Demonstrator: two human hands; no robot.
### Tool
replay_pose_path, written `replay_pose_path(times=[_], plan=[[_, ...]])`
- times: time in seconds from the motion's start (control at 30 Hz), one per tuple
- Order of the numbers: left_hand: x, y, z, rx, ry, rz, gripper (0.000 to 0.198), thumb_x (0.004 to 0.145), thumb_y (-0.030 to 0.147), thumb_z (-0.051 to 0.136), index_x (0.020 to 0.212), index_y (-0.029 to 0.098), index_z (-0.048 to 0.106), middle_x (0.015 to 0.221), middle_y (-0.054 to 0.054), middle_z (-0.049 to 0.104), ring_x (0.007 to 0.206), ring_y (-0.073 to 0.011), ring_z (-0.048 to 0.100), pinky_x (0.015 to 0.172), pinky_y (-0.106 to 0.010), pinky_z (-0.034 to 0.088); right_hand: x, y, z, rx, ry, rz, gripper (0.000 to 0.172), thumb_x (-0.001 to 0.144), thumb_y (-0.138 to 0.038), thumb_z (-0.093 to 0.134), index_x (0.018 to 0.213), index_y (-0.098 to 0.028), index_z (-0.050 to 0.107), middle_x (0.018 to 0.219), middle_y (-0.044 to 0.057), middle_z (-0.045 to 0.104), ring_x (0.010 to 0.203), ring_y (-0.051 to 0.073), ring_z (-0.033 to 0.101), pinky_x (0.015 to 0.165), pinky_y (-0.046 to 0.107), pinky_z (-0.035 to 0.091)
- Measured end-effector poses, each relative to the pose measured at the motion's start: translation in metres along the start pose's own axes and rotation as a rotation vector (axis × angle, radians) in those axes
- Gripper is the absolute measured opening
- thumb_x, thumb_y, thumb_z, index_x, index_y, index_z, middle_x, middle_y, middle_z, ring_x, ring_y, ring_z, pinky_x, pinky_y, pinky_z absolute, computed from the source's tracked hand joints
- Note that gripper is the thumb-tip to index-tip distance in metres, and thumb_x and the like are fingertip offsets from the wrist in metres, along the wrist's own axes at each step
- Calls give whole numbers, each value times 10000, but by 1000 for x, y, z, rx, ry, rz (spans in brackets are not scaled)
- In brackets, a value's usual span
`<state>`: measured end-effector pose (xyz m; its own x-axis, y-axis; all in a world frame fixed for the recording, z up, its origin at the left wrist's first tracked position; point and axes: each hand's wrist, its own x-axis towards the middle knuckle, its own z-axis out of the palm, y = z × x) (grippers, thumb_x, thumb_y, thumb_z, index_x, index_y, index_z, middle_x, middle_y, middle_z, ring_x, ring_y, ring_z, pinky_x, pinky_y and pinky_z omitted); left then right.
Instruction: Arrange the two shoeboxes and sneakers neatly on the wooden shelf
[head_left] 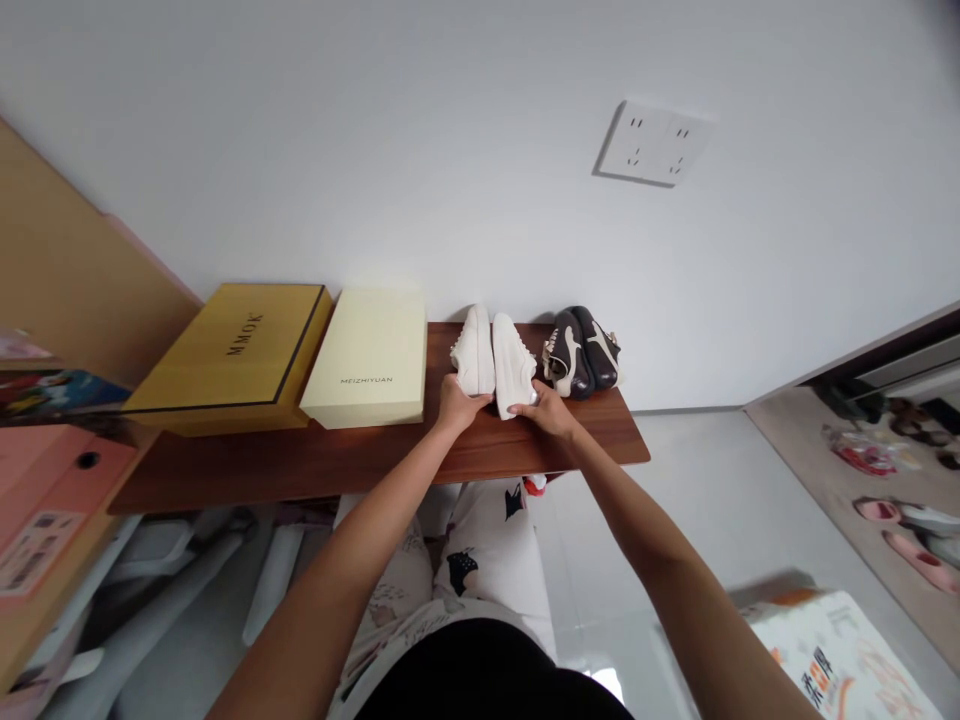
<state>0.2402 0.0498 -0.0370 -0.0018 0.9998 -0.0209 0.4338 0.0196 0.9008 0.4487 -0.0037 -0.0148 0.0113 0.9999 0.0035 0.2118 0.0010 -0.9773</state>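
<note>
Two white sneakers lie on their sides, sole to sole, on a dark wooden shelf board (480,458). My left hand (459,402) grips the heel end of the left white sneaker (474,350). Around the near end of the right white sneaker (513,362) my right hand (551,408) is closed, thumb toward the sole. Just right of them sits a pair of dark brown sneakers (581,355) with cream trim, also pressed together. To the left stands a pale yellow shoe box (375,350) marked MEIZHIYUAN.
A gold MMOK box (232,350) lies further left, near a pink box (52,490). Wall sockets (652,143) are above right. On the floor at right are pink slippers (919,560) and a white printed package (840,655).
</note>
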Motion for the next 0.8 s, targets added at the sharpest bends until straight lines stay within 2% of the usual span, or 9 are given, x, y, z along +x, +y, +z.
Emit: replay_pose_path(times=[0.13,0.23,0.33,0.5,0.6,0.8], plan=[[8,20,-7,187,-45,115,737,579,328,918,1148,110,504,1200,-181,593,1178,-337,582,945,-420,489,5,-23,-19,-229,-64,-56,519,610,-523,844,941,-165,670,818,7,673,805,210,593,826,362,501],[11,40,-10,401,-113,245,691,620,310,908,1145,104,508,1195,-216,606,1183,-372,584,955,-434,470,9,-38,-32,-539,-88,-65,416,686,-496,812,903,-179,652,749,-15,628,765,199,567,763,309,465],[11,55,-13,610,-192,361,624,669,291,886,1134,113,510,1176,-223,620,1164,-387,594,958,-444,451,15,-48,-35,-848,-138,-61,334,763,-427,772,956,-194,630,766,0,644,762,202,589,710,276,424],[10,56,-21,878,-249,484,554,688,189,855,1119,105,517,1131,-224,629,1110,-379,610,966,-436,422,24,-55,-18,-1152,-233,-91,331,815,-390,731,1055,-192,618,985,109,725,935,270,667,739,281,420],[10,51,-23,955,-251,494,560,694,186,842,1139,110,512,1128,-213,631,1100,-365,613,968,-422,414,30,-56,-4,-1191,-268,-106,329,819,-369,729,1076,-192,626,1048,135,735,994,294,677,782,295,436],[11,47,-23,939,-263,485,534,703,134,807,1147,100,513,1147,-230,614,1127,-382,589,971,-433,395,43,-56,15,-1218,-310,-123,337,805,-326,742,1087,-177,634,1058,149,739,995,306,690,803,312,459]])
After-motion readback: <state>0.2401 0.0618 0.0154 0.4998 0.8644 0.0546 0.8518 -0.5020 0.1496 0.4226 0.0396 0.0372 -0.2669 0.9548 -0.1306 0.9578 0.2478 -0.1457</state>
